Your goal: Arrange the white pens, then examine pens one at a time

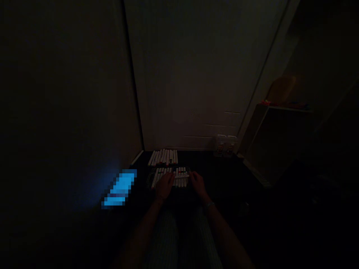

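Observation:
In the dim light, a white marker (182, 176) lies crosswise between my two hands. My left hand (165, 185) has its fingers closed at the marker's left end. At the right end, the fingers of my right hand (198, 184) are pinched on it. Beneath and around it is a nearer group of white markers (155, 178), several side by side, some with coloured ends; my left hand covers part of it. Farther back, another row of white markers (163, 157) lies loosely side by side on the dark tabletop (215, 175).
A glowing blue, pixelated screen (120, 188) is at the left. Two clear containers (226, 145) stand at the table's back right, against a pale wall (193, 89). To the right is a cabinet or shelf (280, 127) with things on top. Much of the room is too dark to make out.

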The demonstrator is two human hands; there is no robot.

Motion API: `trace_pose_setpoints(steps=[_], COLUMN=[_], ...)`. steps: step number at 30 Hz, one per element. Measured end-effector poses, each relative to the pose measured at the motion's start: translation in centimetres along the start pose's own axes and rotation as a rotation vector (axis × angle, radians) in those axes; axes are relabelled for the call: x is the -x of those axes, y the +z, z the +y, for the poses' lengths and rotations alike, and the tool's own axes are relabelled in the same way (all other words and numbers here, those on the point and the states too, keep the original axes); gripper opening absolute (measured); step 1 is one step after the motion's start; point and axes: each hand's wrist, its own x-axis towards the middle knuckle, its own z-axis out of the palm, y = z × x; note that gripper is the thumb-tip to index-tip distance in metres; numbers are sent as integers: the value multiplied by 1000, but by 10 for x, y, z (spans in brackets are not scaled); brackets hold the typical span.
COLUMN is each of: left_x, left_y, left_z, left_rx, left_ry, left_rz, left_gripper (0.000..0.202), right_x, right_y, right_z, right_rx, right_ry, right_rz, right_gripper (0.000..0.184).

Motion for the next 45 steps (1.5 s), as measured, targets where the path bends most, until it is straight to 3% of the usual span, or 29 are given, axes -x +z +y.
trace_pose_setpoints(steps=[7,33,41,45], left_x=[0,-1,-1,-1], left_y=[1,1,7,3], left_z=[-2,-4,-8,-5], left_rx=[-5,55,5,25], left_ry=[13,65,22,27], left_rz=[9,12,33,11], left_gripper=[29,26,29,28], right_x=[-1,0,0,4], right_y=[2,1,1,-1], right_z=[3,1,3,-10], right_rx=[36,-17,81,256], right_ry=[27,-10,6,-104], right_rz=[9,22,-5,1], right_gripper=[42,33,35,31])
